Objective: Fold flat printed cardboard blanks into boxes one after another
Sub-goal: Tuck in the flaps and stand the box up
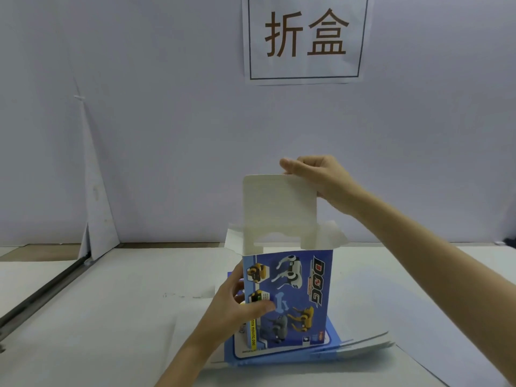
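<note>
Blue printed box (pixel 296 297) stands upright mid-table on a stack of flat blanks (pixel 363 346), whose edges fan out to the R. L hand (pixel 237 303) grips the box's L edge, thumb on front face. R hand (pixel 318 180) pinches the top flap (pixel 279 208) at its upper R corner; flap stands vertical. White table (pixel 111 317) runs wide on both sides of the box; wall (pixel 167 135) close behind.

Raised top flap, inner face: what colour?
Plain off-white, unprinted: top flap of the box; head view.
</note>
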Demonstrator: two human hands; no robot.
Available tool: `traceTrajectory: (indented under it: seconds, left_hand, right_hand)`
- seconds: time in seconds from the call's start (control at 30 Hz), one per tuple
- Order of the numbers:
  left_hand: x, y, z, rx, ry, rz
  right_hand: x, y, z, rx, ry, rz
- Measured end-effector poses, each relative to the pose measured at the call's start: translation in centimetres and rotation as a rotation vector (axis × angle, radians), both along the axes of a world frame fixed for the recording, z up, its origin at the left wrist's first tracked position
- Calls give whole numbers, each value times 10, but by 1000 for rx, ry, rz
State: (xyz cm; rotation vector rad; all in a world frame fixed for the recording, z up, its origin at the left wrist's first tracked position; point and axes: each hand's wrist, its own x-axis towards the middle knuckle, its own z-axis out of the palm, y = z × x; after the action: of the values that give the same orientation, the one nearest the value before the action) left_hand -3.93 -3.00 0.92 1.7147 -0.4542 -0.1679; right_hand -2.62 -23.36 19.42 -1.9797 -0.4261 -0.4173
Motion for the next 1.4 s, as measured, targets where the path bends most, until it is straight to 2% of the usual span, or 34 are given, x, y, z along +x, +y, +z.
traceTrajectory:
  seconds: [0.1, 0.17, 0.37, 0.47, 0.6, 0.7, 0.77, 0.87, 0.93, 1.0, 1.07, 1.13, 1.23, 1.4]
  left_hand:
    - [1, 0, 0, 1, -11, -14]
    - [2, 0, 0, -5, -11, -20]
    - [4, 0, -2, -35, -29, -35]
    - [7, 1, -7, -29, -16, -52]
    - [8, -2, -18, 29, 58, -179]
    - [11, 1, -17, 57, 42, -145]
    - [13, 5, -10, 45, 8, -163]
    - [13, 10, 11, -145, 7, -102]
    - [12, 9, 28, -290, 39, -48]
    - [9, 6, 41, -346, 42, -48]
    - [3, 0, 50, -369, 8, -85]
    - [-3, -7, 56, -397, -26, -82]
    - [-8, -10, 61, -400, -109, 40]
    - [-10, -9, 67, -386, -257, 215]
  right_hand:
    - [-6, -3, 10, 16, 242, 116]
    - [-9, -6, 12, -33, 266, 139]
    - [-8, 8, -8, -120, -177, -94]
    - [-10, 11, -13, -150, -230, -134]
    - [-17, 16, -23, -133, -364, -274]
    - [-23, 19, -27, -167, -349, -305]
    - [-31, 12, -31, -102, -362, -355]
    - [-51, -6, -45, 209, -427, -465]
    - [-64, -12, -58, 356, -330, -458]
    - [-71, -6, -72, 307, -129, -378]
    - [-72, 7, -84, 281, -2, -171]
    - [-70, 17, -93, 359, -5, -15]
    - [-70, 19, -97, 427, -3, 41]
    - [-71, 12, -99, 398, 52, -25]
